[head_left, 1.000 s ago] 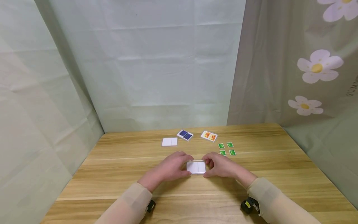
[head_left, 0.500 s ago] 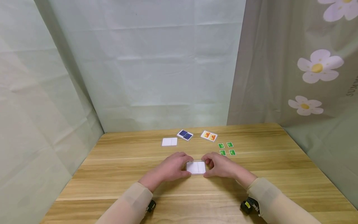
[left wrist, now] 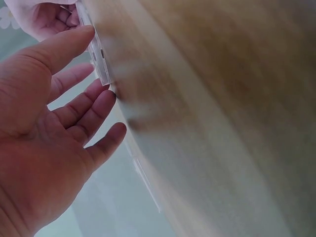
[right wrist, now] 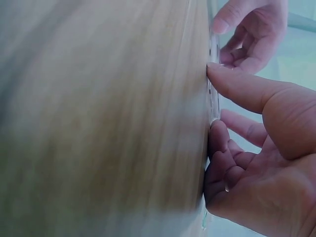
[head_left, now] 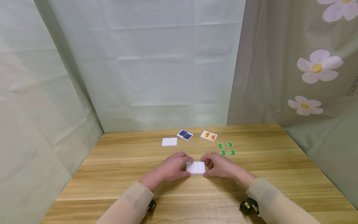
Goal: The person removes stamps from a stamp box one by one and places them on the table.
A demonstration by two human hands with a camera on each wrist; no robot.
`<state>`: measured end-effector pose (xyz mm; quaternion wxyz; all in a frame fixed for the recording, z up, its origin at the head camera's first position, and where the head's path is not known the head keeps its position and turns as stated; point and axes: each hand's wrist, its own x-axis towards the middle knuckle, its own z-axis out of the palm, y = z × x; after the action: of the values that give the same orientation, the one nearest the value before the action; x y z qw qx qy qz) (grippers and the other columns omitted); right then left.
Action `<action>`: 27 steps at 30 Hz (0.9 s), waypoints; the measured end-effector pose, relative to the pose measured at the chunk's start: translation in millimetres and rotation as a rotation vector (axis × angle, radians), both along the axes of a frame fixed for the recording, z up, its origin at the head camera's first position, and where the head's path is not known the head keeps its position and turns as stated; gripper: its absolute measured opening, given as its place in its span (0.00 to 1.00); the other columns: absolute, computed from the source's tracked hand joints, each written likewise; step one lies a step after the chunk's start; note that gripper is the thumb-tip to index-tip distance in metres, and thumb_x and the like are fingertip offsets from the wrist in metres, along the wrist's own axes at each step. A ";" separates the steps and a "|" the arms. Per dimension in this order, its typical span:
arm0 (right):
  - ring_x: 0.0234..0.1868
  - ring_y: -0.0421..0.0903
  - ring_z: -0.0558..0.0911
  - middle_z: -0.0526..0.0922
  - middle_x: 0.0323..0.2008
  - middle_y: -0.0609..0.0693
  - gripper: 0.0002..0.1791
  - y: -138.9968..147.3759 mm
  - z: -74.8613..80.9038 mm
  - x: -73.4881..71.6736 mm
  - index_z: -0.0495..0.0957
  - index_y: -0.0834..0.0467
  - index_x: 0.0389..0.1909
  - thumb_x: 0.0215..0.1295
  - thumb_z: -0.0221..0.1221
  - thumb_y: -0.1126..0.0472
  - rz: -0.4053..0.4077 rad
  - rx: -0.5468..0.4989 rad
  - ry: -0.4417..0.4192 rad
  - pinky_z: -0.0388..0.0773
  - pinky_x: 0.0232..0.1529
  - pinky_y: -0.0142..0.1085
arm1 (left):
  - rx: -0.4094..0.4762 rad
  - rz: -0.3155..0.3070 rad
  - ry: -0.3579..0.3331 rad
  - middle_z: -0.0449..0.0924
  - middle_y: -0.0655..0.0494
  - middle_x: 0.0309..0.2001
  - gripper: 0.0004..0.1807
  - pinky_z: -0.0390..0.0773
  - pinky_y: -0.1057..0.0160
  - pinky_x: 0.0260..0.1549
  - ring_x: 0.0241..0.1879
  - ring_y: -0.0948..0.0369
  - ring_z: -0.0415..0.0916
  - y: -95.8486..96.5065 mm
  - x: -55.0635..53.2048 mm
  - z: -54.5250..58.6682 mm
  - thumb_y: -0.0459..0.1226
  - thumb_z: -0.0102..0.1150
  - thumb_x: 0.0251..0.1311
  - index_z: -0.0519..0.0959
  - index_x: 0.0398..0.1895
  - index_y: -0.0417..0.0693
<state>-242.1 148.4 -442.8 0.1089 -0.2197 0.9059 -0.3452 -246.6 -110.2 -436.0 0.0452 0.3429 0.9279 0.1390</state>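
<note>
A flat clear plastic case (head_left: 195, 167) with a white face split by a thin line lies low over the wooden table, between both hands. My left hand (head_left: 175, 167) pinches its left end, thumb along the near edge and index finger at the far edge. At the right end, my right hand (head_left: 221, 165) grips the same case in a mirrored way. Seen edge-on in the left wrist view, the clear case (left wrist: 98, 54) has the thumb on its near side and the other fingers spread below. In the right wrist view, the lower fingers (right wrist: 222, 168) are bent against the tabletop.
Beyond the hands lie another white-faced case (head_left: 169, 142), a case with dark blue panels (head_left: 185, 135) and one with orange pictures (head_left: 209, 136). Several small green square cards (head_left: 232, 152) lie right of them. Pale cloth (head_left: 167, 77) hangs behind the wooden table (head_left: 112, 174).
</note>
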 end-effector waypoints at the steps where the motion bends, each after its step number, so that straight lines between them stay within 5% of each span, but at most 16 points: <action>1: 0.43 0.46 0.78 0.81 0.44 0.48 0.27 -0.3 -0.1 0.0 0.85 0.56 0.57 0.58 0.83 0.62 -0.002 -0.001 -0.002 0.79 0.48 0.43 | -0.002 0.005 -0.005 0.83 0.51 0.61 0.28 0.80 0.55 0.64 0.58 0.56 0.78 0.1 0.2 0.0 0.45 0.78 0.69 0.84 0.68 0.46; 27: 0.44 0.46 0.78 0.80 0.44 0.48 0.28 -4.8 4.4 3.8 0.85 0.58 0.61 0.60 0.82 0.62 -0.010 0.026 -0.004 0.80 0.49 0.44 | -0.014 0.001 0.029 0.84 0.51 0.62 0.26 0.80 0.53 0.65 0.60 0.54 0.80 2.2 1.2 0.8 0.45 0.79 0.69 0.85 0.66 0.47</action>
<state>-238.3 143.6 -438.4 0.1117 -0.2129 0.9113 -0.3343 -245.4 -108.1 -435.2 0.0341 0.3442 0.9296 0.1276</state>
